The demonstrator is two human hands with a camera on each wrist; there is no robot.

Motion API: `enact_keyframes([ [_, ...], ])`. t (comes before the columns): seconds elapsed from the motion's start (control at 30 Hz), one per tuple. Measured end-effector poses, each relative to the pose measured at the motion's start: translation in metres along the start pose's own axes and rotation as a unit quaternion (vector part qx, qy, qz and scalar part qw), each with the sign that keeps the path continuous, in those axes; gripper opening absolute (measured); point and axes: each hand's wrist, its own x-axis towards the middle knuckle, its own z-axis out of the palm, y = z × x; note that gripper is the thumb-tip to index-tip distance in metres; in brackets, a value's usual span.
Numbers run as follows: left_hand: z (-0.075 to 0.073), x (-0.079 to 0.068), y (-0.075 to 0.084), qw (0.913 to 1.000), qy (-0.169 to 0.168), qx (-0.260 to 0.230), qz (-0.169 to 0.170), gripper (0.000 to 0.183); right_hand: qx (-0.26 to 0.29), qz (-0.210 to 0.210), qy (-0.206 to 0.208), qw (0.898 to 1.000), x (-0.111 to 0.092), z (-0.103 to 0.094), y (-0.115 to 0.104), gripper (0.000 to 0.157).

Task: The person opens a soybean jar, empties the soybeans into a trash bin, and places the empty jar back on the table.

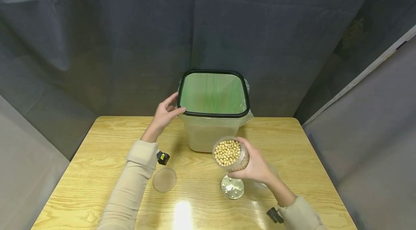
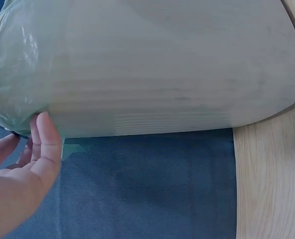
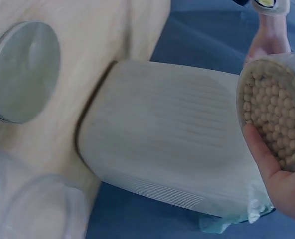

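A pale trash bin with a black rim and green bag liner stands upright at the table's back edge. My left hand grips its left rim, thumb over the top and fingers against the outside; the left wrist view shows those fingertips touching the lined wall. My right hand holds a clear jar of round yellowish beans, tilted, in front of the bin. In the right wrist view the beans show through one end of the jar, with a finger along its edge.
On the wooden table lie a clear round lid at left and a shiny metallic round lid below the jar. Another clear container is partly hidden under my right arm. Grey curtains hang close behind the bin.
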Motion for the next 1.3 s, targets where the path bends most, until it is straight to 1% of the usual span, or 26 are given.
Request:
enact_keyframes([
  [0.13, 0.001, 0.000, -0.002, 0.9999, 0.002, -0.014, 0.002, 0.067, -0.001, -0.001, 0.008, 1.000, 0.007, -0.012, -0.008, 0.098],
  [0.3, 0.003, 0.002, -0.003, 0.9997, 0.006, -0.025, 0.003, 0.067, 0.002, -0.016, 0.017, 1.000, 0.019, -0.032, -0.017, 0.096],
  [0.5, 0.005, 0.003, -0.003, 0.9998, 0.007, -0.019, 0.004, 0.068, 0.005, -0.024, 0.017, 1.000, 0.032, -0.055, -0.029, 0.095],
  [0.67, 0.005, 0.002, -0.003, 0.9999, 0.004, -0.014, 0.001, 0.068, -0.009, -0.034, 0.014, 0.999, 0.044, -0.071, -0.041, 0.096],
  [0.87, 0.003, 0.001, -0.001, 0.9999, 0.004, -0.009, -0.003, 0.069, -0.024, -0.030, 0.015, 0.999, 0.061, -0.089, -0.055, 0.092],
  [1.1, 0.001, 0.002, -0.003, 0.9999, 0.009, -0.004, -0.008, 0.069, -0.050, -0.026, 0.014, 0.998, 0.087, -0.107, -0.067, 0.088],
  [1.2, 0.001, 0.001, -0.004, 0.9998, 0.010, 0.000, -0.015, 0.069, -0.057, -0.016, 0.016, 0.998, 0.098, -0.112, -0.070, 0.091],
  [1.3, 0.001, 0.000, -0.003, 0.9998, 0.010, -0.002, -0.014, 0.069, -0.063, -0.008, 0.016, 0.998, 0.108, -0.117, -0.071, 0.095],
])
